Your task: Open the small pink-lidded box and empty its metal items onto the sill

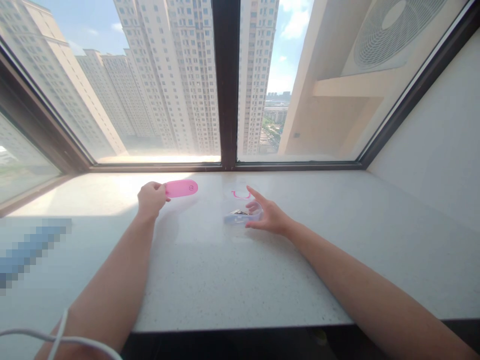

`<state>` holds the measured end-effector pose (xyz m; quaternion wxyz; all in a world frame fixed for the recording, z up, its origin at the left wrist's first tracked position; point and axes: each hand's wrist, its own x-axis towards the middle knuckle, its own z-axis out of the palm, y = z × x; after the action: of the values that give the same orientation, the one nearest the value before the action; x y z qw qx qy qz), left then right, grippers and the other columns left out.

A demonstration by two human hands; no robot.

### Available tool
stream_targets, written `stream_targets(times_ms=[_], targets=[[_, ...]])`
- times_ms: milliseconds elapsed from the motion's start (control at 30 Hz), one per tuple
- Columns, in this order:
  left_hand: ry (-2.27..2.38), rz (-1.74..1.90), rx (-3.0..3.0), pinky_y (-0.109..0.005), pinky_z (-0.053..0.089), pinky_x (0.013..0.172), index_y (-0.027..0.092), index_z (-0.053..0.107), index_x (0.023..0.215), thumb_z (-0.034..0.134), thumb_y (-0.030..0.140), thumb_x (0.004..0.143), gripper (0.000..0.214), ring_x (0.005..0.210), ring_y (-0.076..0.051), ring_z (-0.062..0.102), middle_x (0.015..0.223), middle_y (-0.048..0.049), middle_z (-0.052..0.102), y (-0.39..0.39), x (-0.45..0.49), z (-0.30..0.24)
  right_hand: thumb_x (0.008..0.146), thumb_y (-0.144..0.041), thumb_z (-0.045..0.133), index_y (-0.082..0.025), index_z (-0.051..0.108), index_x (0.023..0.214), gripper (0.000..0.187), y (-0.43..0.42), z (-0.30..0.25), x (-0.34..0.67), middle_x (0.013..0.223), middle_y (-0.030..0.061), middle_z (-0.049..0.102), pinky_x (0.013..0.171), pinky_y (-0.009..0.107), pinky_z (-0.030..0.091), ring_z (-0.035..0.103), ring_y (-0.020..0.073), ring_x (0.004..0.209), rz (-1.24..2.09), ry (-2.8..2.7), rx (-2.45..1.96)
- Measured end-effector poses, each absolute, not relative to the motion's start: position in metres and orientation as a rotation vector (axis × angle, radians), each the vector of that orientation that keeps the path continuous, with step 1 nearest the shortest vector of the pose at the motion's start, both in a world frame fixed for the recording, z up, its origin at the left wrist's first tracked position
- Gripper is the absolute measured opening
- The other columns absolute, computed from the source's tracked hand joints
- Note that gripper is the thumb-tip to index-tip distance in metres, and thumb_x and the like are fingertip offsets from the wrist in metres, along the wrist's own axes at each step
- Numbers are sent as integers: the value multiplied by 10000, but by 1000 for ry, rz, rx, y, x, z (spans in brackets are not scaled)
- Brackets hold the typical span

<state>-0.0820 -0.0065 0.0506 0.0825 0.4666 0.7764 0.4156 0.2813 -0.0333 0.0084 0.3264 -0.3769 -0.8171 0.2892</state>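
In the head view, the left hand [152, 200] grips a pink piece [181, 188] by 1 end, near the sill's [243, 280] far edge. The right hand [272, 215], thumb and fingers apart, surrounds the right end of a clear box [234, 219] containing metal bits [239, 212]; I cannot tell whether it grips.

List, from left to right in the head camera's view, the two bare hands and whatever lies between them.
Left hand → flat pink piece with rounded end → small translucent plastic container → right hand.
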Motion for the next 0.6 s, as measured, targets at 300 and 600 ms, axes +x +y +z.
stream_targets(times_ms=[300,600], targets=[[2105,1534,1094,-248,537,485,128,528,872,520,249,837,126,545,-164,664,752,-69,629,3,-96,30,601,-431,803,-270,154,1489,1112,-33,8,282,1072,105,627,849,423,488,641,229,896,768,-2147,-985],[2189,1542,1178,-263,546,552,155,548,914,559,228,806,131,582,-156,673,856,-69,647,14,-106,20,611,-431,799,-267,160,1488,1097,-32,6,282,1091,115,621,838,415,499,642,230,904,777,-2157,-980]])
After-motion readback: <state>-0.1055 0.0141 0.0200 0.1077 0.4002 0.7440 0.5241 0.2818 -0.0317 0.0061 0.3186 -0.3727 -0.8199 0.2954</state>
